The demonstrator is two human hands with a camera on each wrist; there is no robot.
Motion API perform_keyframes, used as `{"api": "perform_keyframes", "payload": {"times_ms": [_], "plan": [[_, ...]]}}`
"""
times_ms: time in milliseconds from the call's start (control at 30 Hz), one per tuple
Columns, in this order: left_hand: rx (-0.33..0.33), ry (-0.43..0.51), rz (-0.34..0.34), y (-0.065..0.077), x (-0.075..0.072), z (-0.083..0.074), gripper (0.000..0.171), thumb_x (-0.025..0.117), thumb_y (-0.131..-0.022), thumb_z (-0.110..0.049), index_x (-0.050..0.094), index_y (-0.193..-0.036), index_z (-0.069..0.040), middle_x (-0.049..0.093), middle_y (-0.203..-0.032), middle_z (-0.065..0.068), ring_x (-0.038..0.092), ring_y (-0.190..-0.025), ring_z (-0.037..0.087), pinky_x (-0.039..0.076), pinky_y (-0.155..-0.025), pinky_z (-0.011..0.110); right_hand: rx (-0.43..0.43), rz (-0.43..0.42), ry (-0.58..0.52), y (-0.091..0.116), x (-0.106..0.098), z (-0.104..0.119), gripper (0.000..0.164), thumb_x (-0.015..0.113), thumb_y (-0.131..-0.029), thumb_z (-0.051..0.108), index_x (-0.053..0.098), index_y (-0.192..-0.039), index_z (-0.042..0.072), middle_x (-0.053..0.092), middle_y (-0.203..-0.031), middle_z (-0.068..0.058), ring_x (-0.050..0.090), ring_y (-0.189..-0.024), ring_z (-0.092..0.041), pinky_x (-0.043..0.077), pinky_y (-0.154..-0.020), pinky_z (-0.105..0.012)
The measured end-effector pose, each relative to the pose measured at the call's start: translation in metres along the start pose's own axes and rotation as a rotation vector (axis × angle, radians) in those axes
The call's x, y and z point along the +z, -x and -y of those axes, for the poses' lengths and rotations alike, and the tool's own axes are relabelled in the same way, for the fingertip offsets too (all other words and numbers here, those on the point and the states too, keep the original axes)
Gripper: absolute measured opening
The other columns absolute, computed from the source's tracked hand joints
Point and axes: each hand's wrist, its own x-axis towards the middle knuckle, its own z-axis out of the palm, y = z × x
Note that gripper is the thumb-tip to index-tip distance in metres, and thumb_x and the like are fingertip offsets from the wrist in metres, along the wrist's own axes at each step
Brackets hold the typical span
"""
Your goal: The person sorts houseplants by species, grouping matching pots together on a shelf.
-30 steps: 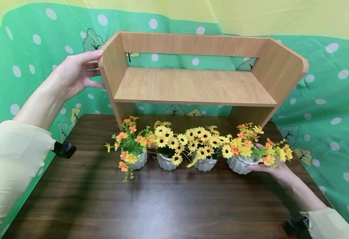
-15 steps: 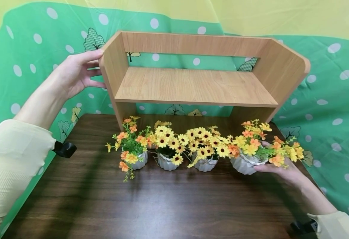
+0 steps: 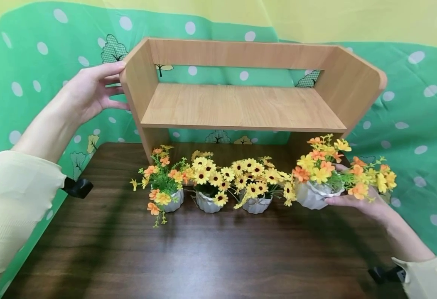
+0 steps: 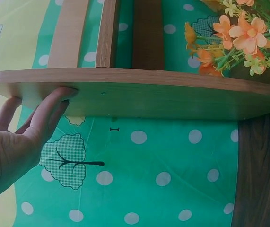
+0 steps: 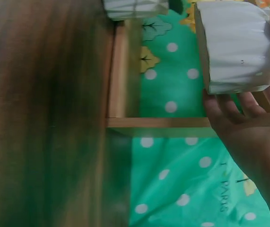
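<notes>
In the head view my left hand point(image 3: 87, 93) touches the left side panel of a two-tier wooden shelf point(image 3: 241, 107), thumb at its front edge. The left wrist view shows its fingers point(image 4: 47, 111) against the panel's outer face. My right hand point(image 3: 371, 204) grips a white ridged flowerpot point(image 3: 315, 196) with orange and yellow flowers, raised above the table in front of the shelf's right end. Fingers and thumb go round the pot point(image 5: 239, 47) in the right wrist view, where its pale side shows.
Several more white pots stand in a row before the shelf: one with orange flowers point(image 3: 174, 201) at left, then two with yellow daisy-like flowers point(image 3: 209, 203). The dark wooden table point(image 3: 188, 253) extends in front. A green patterned cloth point(image 3: 420, 137) hangs behind.
My right hand has lifted the flowerpot off the table and carried it a little to the right, away from the row. The left hand stays at the shelf's side panel.
</notes>
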Motion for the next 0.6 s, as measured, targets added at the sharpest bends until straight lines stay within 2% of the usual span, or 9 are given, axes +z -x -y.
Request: {"api": "perform_keyframes", "payload": {"times_ms": [33,200,267,367,433,600], "plan": [[-0.001,0.004,0.000,0.000,-0.001,0.000,0.056,0.065,-0.102,-0.033,0.045,-0.153,-0.023,0.043,-0.149,0.002,0.045,-0.136,0.028,0.067,-0.072,0.044,0.004,-0.017,0.079,-0.002,-0.001,0.005,0.088,0.076,-0.085,-0.008,0.029,-0.159,0.003,0.047,-0.138,0.030,0.045,-0.122,0.019,0.037,-0.093,0.002],[-0.010,0.015,0.002,-0.001,-0.004,0.000,0.057,0.064,-0.102,-0.032,0.042,-0.154,-0.022,0.044,-0.145,0.001,0.049,-0.132,0.026,0.067,-0.072,0.044,-0.002,-0.021,0.122,-0.011,-0.006,0.025,0.094,0.079,-0.078,-0.011,0.035,-0.157,0.016,0.048,-0.138,0.026,0.044,-0.122,0.014,0.035,-0.094,-0.001],[-0.007,0.009,0.002,0.000,-0.004,0.000,0.057,0.064,-0.102,-0.032,0.043,-0.154,-0.022,0.043,-0.145,0.001,0.048,-0.132,0.026,0.067,-0.072,0.044,-0.010,-0.015,0.100,-0.014,-0.008,0.032,0.096,0.078,-0.078,-0.012,0.035,-0.157,0.020,0.047,-0.142,0.024,0.044,-0.125,0.011,0.036,-0.095,-0.001],[-0.001,-0.002,0.002,0.000,-0.004,0.000,0.057,0.064,-0.102,-0.032,0.043,-0.154,-0.022,0.044,-0.145,0.001,0.048,-0.132,0.026,0.067,-0.072,0.044,-0.030,-0.025,0.043,-0.019,-0.010,0.042,0.097,0.077,-0.076,-0.016,0.035,-0.157,0.018,0.050,-0.145,0.017,0.047,-0.128,0.006,0.039,-0.097,-0.003],[0.000,-0.010,0.001,0.001,-0.004,0.000,0.057,0.065,-0.102,-0.033,0.044,-0.153,-0.022,0.045,-0.145,0.001,0.049,-0.131,0.026,0.067,-0.072,0.043,-0.022,-0.023,0.021,-0.022,-0.011,0.046,0.095,0.075,-0.079,-0.014,0.034,-0.157,0.021,0.048,-0.146,0.016,0.046,-0.128,0.007,0.039,-0.096,-0.002],[0.007,-0.041,0.007,0.001,-0.005,0.001,0.059,0.066,-0.101,-0.034,0.043,-0.154,-0.022,0.047,-0.143,0.001,0.057,-0.124,0.024,0.067,-0.074,0.040,-0.030,-0.025,-0.028,-0.027,-0.012,0.054,0.088,0.071,-0.082,-0.015,0.035,-0.155,0.020,0.050,-0.145,0.013,0.048,-0.127,0.005,0.040,-0.096,-0.004]]}}
